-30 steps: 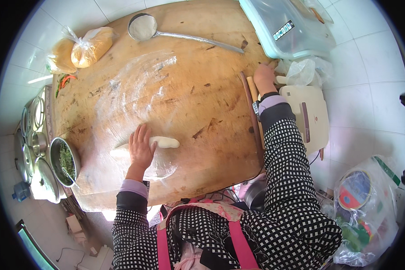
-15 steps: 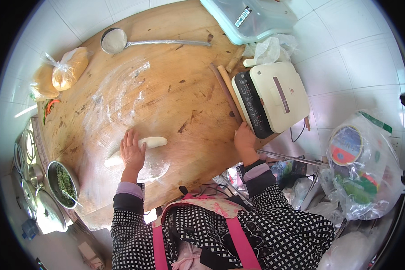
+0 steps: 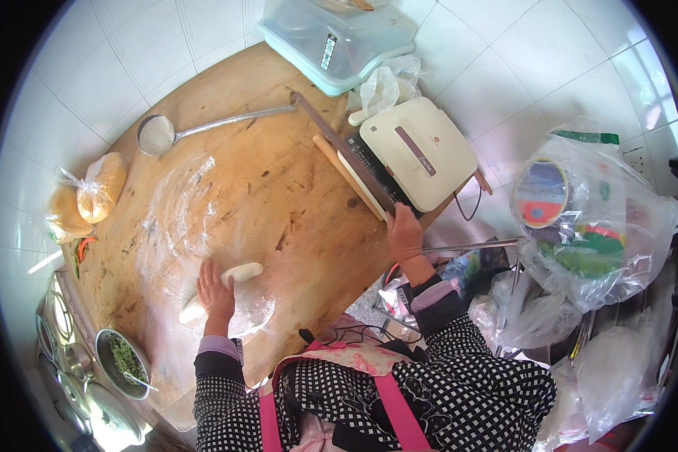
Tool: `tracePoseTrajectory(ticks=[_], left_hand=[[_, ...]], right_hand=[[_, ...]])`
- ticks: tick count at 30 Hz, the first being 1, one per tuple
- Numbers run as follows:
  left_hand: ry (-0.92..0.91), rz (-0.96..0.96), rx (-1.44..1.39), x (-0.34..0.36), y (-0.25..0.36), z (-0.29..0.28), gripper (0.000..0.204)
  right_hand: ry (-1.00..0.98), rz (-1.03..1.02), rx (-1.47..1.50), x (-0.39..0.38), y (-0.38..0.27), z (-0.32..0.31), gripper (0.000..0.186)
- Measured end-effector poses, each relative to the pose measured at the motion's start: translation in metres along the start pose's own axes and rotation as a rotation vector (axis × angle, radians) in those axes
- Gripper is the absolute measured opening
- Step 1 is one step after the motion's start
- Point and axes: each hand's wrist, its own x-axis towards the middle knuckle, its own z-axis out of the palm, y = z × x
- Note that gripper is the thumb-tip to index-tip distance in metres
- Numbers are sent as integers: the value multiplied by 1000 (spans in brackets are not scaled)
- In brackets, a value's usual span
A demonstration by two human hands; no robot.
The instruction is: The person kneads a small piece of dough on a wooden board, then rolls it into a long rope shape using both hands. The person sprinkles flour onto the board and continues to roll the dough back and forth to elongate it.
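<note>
My left hand (image 3: 217,297) lies across a pale log of dough (image 3: 245,272), its fingers stretched out; the middle of the log is under the palm. Loose white flour surrounds it on the wooden board (image 3: 309,233). At the right edge of the board, my right hand (image 3: 405,237) is closed round the near end of a long dark brown rolling pin (image 3: 346,154). The pin slants up and away across the dark control panel of a cream electric cooking appliance (image 3: 418,154). A lighter wooden stick (image 3: 330,153) lies beside the appliance.
A ladle (image 3: 157,135) of flour rests at the back. Bags of yellow food (image 3: 100,187) and red chillies (image 3: 85,245) sit far left, with a bowl of chopped greens (image 3: 128,358) nearer. A blue plastic box (image 3: 339,45) stands behind; plastic bags (image 3: 572,218) hang at right.
My right hand has taken hold of the dark rolling pin and raised it off the board, over the appliance's panel. My left hand stays on the dough. The view has turned toward the right.
</note>
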Motion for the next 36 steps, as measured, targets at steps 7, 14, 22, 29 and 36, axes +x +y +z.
tracePoseTrajectory(ticks=[7, 14, 22, 29, 36], left_hand=[[-19, -8, -12, 1, -2, 2, 54], [-51, -12, 10, 1, -2, 1, 55], [-141, -15, 28, 4, -3, -4, 55], [-71, 10, -2, 1, -4, -2, 53], [-64, -29, 27, 1, 1, -3, 53]], right_hand=[[386, 265, 49, 93, 154, -27, 25], [483, 669, 226, 117, 338, 17, 28], [170, 495, 134, 127, 392, 51, 24], [-298, 207, -21, 135, 402, 67, 32], [78, 677, 423, 123, 387, 58, 27]])
